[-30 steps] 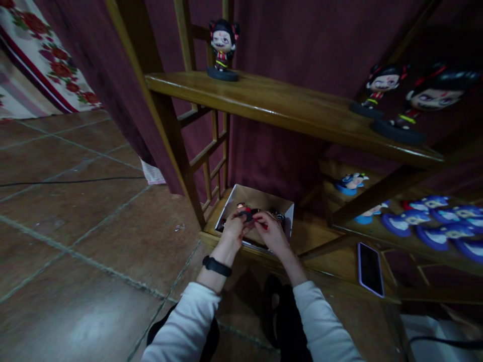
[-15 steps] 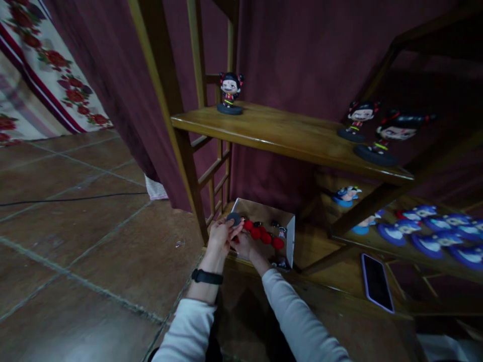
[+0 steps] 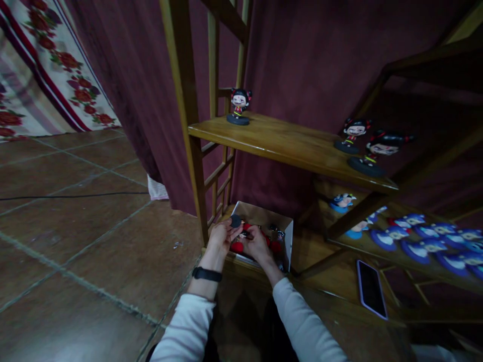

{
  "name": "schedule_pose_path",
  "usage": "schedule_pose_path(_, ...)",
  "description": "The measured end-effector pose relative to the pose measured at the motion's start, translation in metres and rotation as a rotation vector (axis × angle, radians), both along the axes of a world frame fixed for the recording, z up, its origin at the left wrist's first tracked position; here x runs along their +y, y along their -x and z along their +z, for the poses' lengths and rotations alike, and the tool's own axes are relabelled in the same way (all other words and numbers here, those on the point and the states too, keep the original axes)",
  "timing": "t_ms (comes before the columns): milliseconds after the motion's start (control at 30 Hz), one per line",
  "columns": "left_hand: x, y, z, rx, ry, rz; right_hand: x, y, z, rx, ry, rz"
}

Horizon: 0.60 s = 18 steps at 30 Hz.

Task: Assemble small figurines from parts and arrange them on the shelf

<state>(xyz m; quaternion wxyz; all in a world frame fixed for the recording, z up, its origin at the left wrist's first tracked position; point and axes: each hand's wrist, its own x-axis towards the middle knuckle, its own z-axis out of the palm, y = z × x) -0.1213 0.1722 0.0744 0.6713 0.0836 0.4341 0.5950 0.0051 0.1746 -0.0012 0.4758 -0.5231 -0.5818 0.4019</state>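
Note:
Over the left part of a shallow cardboard box, my left hand is closed on a dark round figurine base, tipped up toward me. Close beside it, my right hand pinches a small black-haired figurine, mostly covered by the fingers. Whether this figurine and the base are joined, I cannot tell. Red round pieces and several small dark-haired parts lie in the box, partly hidden by my hands.
A wooden shelf above the box carries a figurine at left and two more at right. Blue-and-white figurines lie on the lower right shelf. A phone rests below them. A wooden post rises at left.
My right hand has shifted slightly right and up, apart from my left hand, and the black-haired figurine now shows at its fingertips. My left hand still holds the base. The view has shifted slightly.

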Motion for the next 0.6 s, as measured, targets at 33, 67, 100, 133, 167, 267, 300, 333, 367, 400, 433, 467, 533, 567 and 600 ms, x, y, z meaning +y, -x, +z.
schedule_pose_path(33, 0.000, 0.000, -0.001, 0.007, -0.003, 0.006, -0.002, -0.011, 0.006, 0.127, 0.037, -0.038)
schedule_pose_path(67, -0.001, -0.002, -0.002, 0.012, -0.005, 0.006, -0.005, -0.022, 0.012, 0.254, 0.076, -0.055)
schedule_pose_path(100, -0.002, -0.004, -0.003, 0.014, -0.005, -0.007, -0.009, -0.032, 0.019, 0.369, 0.115, -0.074)
schedule_pose_path(133, -0.003, -0.008, -0.004, 0.016, -0.004, -0.034, -0.014, -0.042, 0.026, 0.469, 0.152, -0.074)
schedule_pose_path(167, -0.005, -0.013, -0.005, 0.018, -0.004, -0.071, -0.019, -0.050, 0.031, 0.547, 0.177, -0.068)
schedule_pose_path(267, -0.011, -0.032, -0.008, 0.033, -0.009, -0.206, -0.029, -0.064, 0.044, 0.683, 0.190, -0.056)
schedule_pose_path(300, -0.013, -0.038, -0.008, 0.038, -0.011, -0.235, -0.031, -0.065, 0.046, 0.697, 0.184, -0.061)
schedule_pose_path(333, -0.015, -0.044, -0.009, 0.038, -0.012, -0.251, -0.031, -0.065, 0.047, 0.695, 0.174, -0.073)
schedule_pose_path(367, -0.016, -0.049, -0.008, 0.032, -0.012, -0.260, -0.031, -0.065, 0.047, 0.675, 0.162, -0.088)
schedule_pose_path(400, -0.017, -0.053, -0.008, 0.024, -0.011, -0.266, -0.029, -0.065, 0.047, 0.640, 0.148, -0.103)
schedule_pose_path(433, -0.017, -0.057, -0.008, 0.013, -0.011, -0.270, -0.028, -0.064, 0.047, 0.595, 0.133, -0.117)
schedule_pose_path(467, -0.017, -0.059, -0.007, 0.004, -0.013, -0.275, -0.026, -0.065, 0.046, 0.545, 0.116, -0.130)
schedule_pose_path(533, -0.017, -0.061, -0.007, -0.003, -0.019, -0.282, -0.021, -0.066, 0.044, 0.449, 0.080, -0.142)
schedule_pose_path(567, -0.017, -0.061, -0.007, -0.001, -0.023, -0.286, -0.019, -0.067, 0.044, 0.407, 0.062, -0.146)
schedule_pose_path(600, -0.017, -0.061, -0.007, 0.002, -0.026, -0.291, -0.018, -0.068, 0.043, 0.372, 0.044, -0.153)
